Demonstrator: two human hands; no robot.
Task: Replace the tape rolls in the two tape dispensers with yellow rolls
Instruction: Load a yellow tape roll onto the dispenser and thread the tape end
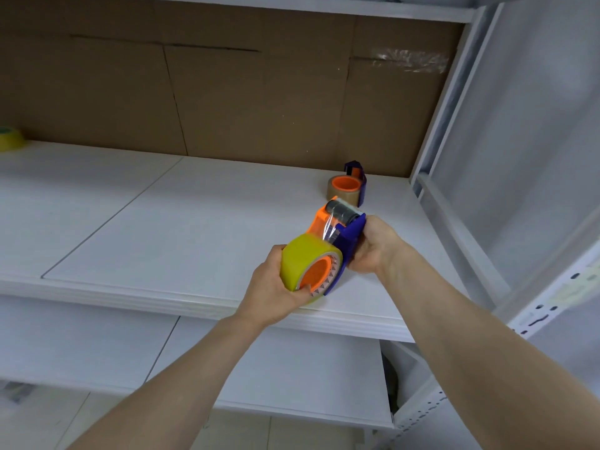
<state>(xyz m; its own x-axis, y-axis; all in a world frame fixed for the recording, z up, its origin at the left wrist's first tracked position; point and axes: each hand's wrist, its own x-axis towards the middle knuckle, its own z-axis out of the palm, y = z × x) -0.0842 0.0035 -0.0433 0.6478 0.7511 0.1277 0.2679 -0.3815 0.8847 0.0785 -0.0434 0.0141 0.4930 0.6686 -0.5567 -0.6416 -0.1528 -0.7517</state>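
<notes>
**Yellow roll on the dispenser, both hands clamped on**

Head view, looking down at a white shelf (162, 222), and the action sits just right of the middle of the frame. The left hand (272, 287) wraps round the yellow roll (302, 258), fingers curled behind it and the thumb pressed on its near face. Inside the roll's core an orange hub shows, so the roll is seated on the tape dispenser (349, 230), blue-bodied with an orange side. The right hand (373, 248) comes in from the right and grips the dispenser's blue body, fingers curled tight round it. The whole thing is held up over the front edge of the shelf, tilted, roll end toward the camera.

A clear strip of tape (331, 227) runs from the top of the yellow roll up to the grey roller (344, 212) at the dispenser's far end.

Just behind that, further up the frame, the second dispenser (355, 177) lies on the shelf near the back corner, with a brown roll (334, 190) on its orange hub.

At the far left edge, a spare yellow roll (9, 139) rests on the shelf against the cardboard (227, 92) backing, well apart from the hands.

Below, a lower shelf (259, 368) fills the bottom of the frame, and a white upright (454, 92) runs up the right side.
</notes>
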